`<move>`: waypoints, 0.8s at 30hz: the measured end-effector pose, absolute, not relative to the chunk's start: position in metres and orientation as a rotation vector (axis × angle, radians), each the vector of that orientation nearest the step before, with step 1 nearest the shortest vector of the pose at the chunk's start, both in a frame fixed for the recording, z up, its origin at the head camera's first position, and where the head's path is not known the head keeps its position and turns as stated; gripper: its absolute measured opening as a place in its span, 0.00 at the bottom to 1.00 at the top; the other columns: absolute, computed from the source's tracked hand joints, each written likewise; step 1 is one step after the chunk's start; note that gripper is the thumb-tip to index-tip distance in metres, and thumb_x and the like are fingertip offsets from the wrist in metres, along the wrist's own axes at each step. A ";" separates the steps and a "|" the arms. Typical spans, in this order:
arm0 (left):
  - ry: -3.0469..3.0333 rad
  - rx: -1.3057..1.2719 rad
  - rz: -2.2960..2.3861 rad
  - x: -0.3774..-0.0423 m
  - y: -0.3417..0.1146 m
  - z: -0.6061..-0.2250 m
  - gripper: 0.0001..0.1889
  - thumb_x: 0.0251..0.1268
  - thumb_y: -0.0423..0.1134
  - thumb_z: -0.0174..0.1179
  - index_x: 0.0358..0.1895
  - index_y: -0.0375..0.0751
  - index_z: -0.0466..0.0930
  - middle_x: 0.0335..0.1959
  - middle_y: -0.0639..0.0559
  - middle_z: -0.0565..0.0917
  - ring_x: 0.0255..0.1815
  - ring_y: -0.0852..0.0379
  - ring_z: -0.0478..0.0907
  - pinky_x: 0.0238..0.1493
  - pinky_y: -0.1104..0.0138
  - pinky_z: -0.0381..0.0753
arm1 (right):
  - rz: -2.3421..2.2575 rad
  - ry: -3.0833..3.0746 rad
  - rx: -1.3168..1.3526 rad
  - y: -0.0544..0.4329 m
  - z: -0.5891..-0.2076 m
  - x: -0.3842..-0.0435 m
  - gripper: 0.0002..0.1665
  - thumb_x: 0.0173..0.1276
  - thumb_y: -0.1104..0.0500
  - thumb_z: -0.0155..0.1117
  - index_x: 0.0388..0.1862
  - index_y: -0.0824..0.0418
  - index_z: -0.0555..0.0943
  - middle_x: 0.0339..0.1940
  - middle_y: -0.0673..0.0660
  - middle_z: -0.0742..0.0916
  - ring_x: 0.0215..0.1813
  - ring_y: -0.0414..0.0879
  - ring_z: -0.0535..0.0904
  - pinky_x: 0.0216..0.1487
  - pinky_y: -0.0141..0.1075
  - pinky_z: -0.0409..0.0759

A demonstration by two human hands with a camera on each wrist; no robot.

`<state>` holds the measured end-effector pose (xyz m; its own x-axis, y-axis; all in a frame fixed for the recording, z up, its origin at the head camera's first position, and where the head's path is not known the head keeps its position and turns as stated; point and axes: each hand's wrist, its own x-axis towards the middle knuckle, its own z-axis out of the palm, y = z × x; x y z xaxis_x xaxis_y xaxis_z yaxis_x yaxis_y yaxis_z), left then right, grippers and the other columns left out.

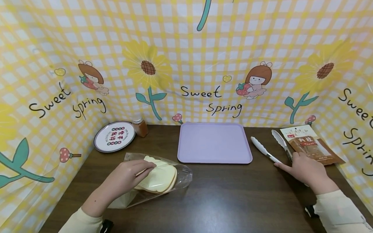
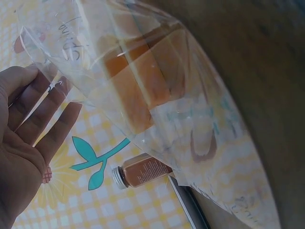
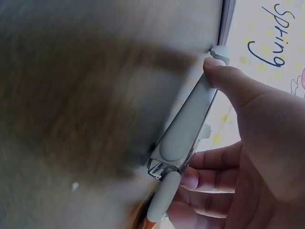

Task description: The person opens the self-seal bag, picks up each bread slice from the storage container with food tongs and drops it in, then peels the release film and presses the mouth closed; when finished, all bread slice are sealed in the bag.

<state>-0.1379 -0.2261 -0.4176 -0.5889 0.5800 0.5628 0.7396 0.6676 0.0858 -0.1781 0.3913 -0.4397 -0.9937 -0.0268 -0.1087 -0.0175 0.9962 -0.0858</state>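
Note:
With thumb and fingers my left hand (image 1: 128, 173) pinches the upper side of a clear plastic bag (image 1: 185, 177) lying on the table. Pale bread slices (image 1: 160, 176) are stacked inside; the left wrist view shows their edges through the film of the bag (image 2: 209, 129). At the right, my right hand (image 1: 309, 170) holds a pair of tongs (image 1: 263, 149) with pale tips, spread apart and lying on the table. In the right wrist view the thumb presses one side of the tongs' handle (image 3: 188, 119), while the other fingers curl at its far side, partly hidden.
A lilac tray (image 1: 214, 142) lies at the back middle. To its left stand a jar of reddish-brown powder (image 1: 141, 128) and a white plate (image 1: 115, 136) with red print. A brown-and-white food packet (image 1: 316, 147) lies beside the tongs. Patterned cloth (image 1: 186, 64) walls the table.

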 end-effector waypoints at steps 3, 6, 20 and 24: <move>-2.377 -1.029 -0.436 -0.138 -0.226 -0.418 0.11 0.61 0.32 0.77 0.47 0.46 0.93 0.41 0.60 0.94 0.41 0.61 0.92 0.42 0.65 0.92 | -0.102 3.026 -0.024 0.389 -0.436 -0.177 0.55 0.71 0.18 0.56 0.42 0.75 0.79 0.36 0.72 0.83 0.29 0.60 0.81 0.23 0.52 0.77; -2.368 -1.038 -0.449 -0.139 -0.225 -0.418 0.11 0.61 0.32 0.76 0.46 0.46 0.93 0.41 0.59 0.94 0.41 0.61 0.92 0.41 0.66 0.92 | -0.072 3.057 -0.018 0.382 -0.430 -0.174 0.54 0.72 0.19 0.55 0.41 0.74 0.79 0.42 0.75 0.83 0.27 0.59 0.79 0.22 0.50 0.75; -2.434 -1.031 -0.421 -0.142 -0.213 -0.424 0.13 0.59 0.34 0.78 0.47 0.48 0.93 0.41 0.59 0.94 0.41 0.63 0.91 0.41 0.68 0.91 | -0.531 3.057 -0.600 0.226 -0.403 -0.135 0.26 0.79 0.32 0.60 0.23 0.43 0.79 0.17 0.39 0.76 0.20 0.33 0.68 0.24 0.31 0.66; -2.488 -1.019 -0.397 -0.142 -0.210 -0.422 0.11 0.64 0.37 0.77 0.49 0.49 0.93 0.43 0.59 0.94 0.43 0.62 0.92 0.42 0.66 0.92 | -0.589 3.006 -0.711 0.199 -0.404 -0.134 0.23 0.79 0.34 0.62 0.24 0.41 0.79 0.18 0.37 0.75 0.22 0.30 0.67 0.25 0.28 0.67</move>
<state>-0.1424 -0.2103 -0.4219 -0.6427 0.5963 0.4810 0.7163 0.6905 0.1012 -0.1345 0.1991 -0.4037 -0.8977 -0.4318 0.0877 -0.4330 0.8275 -0.3574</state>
